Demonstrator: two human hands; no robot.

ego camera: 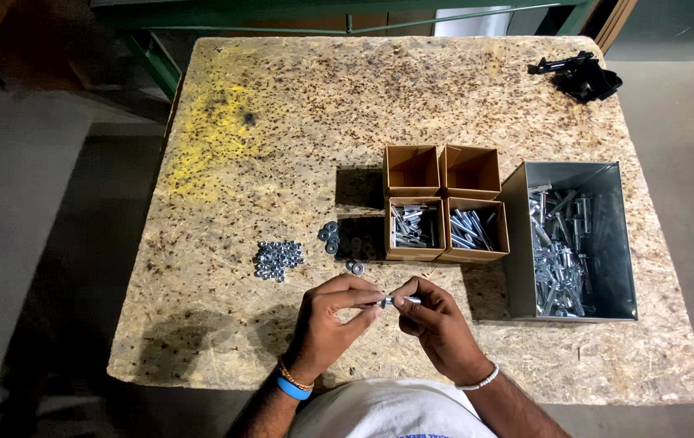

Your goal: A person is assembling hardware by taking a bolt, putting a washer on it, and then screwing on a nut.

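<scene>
Left hand fingers pinched on one end of a small bolt, right hand pinched on the other end, bolt held over the near table edge, nuts to the left, washers beyond, grey bin of bolts right.

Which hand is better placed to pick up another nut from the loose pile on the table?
Left. The left hand sits on the same side as the pile of nuts; the right hand lies farther off, toward the metal bin.
</scene>
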